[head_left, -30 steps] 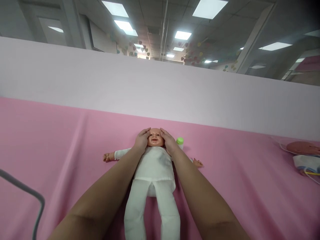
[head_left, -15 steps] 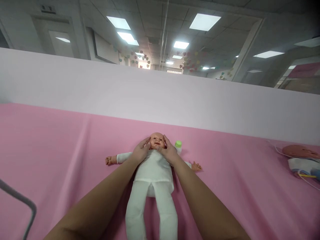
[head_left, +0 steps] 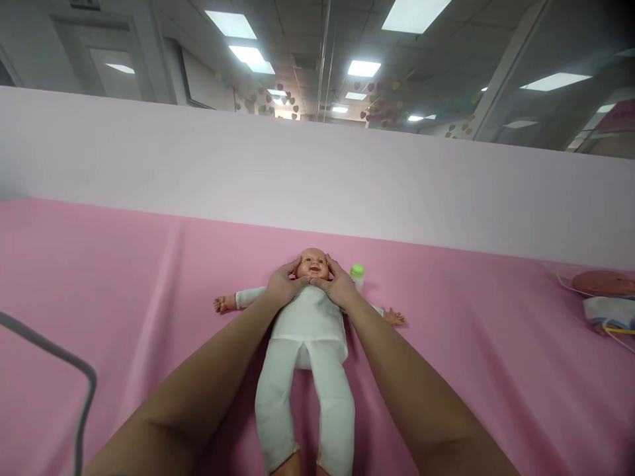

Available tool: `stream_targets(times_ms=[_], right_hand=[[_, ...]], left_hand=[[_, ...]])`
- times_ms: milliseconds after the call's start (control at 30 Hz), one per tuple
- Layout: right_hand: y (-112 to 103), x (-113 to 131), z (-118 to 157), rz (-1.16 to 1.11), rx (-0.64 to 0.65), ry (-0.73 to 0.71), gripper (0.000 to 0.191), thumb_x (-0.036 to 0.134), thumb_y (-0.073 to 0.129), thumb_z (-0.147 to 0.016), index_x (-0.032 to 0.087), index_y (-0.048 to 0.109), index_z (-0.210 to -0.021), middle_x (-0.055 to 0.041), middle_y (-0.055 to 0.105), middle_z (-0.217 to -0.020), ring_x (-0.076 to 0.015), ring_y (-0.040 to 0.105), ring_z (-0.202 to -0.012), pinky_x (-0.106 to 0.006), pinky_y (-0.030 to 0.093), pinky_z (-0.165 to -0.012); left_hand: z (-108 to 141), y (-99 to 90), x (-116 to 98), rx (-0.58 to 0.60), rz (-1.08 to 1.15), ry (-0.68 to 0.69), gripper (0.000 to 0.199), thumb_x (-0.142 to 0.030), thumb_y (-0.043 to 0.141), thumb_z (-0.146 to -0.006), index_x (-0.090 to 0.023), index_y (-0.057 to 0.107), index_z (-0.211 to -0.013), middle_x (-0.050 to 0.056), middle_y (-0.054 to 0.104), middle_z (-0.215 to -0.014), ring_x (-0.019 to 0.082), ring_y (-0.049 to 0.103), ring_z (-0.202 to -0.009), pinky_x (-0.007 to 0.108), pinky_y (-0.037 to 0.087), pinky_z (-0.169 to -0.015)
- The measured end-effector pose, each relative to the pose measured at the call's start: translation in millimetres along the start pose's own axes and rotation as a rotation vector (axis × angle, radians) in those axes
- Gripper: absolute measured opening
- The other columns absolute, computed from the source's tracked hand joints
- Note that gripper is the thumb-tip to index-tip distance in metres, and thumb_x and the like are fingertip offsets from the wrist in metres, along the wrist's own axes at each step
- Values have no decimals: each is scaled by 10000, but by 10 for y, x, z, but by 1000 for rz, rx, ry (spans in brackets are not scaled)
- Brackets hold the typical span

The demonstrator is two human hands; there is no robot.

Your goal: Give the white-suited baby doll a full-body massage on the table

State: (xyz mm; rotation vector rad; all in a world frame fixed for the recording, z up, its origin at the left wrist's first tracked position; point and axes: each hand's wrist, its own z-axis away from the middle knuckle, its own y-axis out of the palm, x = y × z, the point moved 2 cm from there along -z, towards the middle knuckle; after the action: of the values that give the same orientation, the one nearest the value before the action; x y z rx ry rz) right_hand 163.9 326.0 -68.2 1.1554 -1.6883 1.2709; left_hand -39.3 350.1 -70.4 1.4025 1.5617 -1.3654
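A baby doll (head_left: 310, 317) in white clothes lies on its back, its arms stretched out to both sides. My left hand (head_left: 286, 283) cups the left side of its head, fingers along the temple and cheek. On the opposite side, my right hand (head_left: 340, 284) holds the head the same way. Both thumbs meet just under the doll's chin, at the neck of the top. The back of the head and the fingertips behind it are hidden. Just right of my right hand stands a small clear bottle with a green cap (head_left: 357, 271).
A pink sheet (head_left: 163, 284) covers the surface, with a few creases. Behind it runs a low white wall (head_left: 317, 178), with glass above. A grey bent tube or cable (head_left: 59, 357) crosses the lower left. At the far right lies a brownish model with white cloth (head_left: 608, 307).
My thumbs have come closer together under the doll's chin; the left one was nearer the cheek. The view has tilted down slightly, bringing the doll's ankles into sight.
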Motion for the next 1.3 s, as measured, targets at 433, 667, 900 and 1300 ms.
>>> stream_targets(times_ms=[433,667,900,1300], right_hand=[[-200,51,34,59,133,-69,762,617,619,-948,305,387,-1604,-39,480,-1607,-263,473,-1478,-456,330,-1257],[-120,-71,-39,65,-4,-96,712,707,449,-992,264,499,-1546,-47,509,-1590,-241,465,-1483,-427,326,-1258],[-14,52,19,221,-64,-24,932,684,732,-826,261,408,-1590,-87,583,-1524,-293,583,-1374,-448,453,-1161],[-74,13,-11,39,15,-23,845,493,786,-838,263,441,-1575,-66,533,-1571,-272,541,-1419,-432,415,-1203]], left_hand=[[11,-67,-34,-17,195,-12,849,-506,895,-698,-177,637,-1437,127,735,-1314,334,671,-1230,455,517,-1086],[-19,-78,-31,-4,177,-18,678,-592,694,-879,-178,655,-1415,120,732,-1322,301,654,-1261,457,480,-1127],[-8,3,-46,-31,-71,35,774,-533,814,-776,-243,569,-1450,84,733,-1273,266,702,-1144,373,579,-959],[-40,-11,1,-35,-104,62,620,-456,738,-836,-242,578,-1395,87,738,-1220,250,735,-1022,380,574,-910]])
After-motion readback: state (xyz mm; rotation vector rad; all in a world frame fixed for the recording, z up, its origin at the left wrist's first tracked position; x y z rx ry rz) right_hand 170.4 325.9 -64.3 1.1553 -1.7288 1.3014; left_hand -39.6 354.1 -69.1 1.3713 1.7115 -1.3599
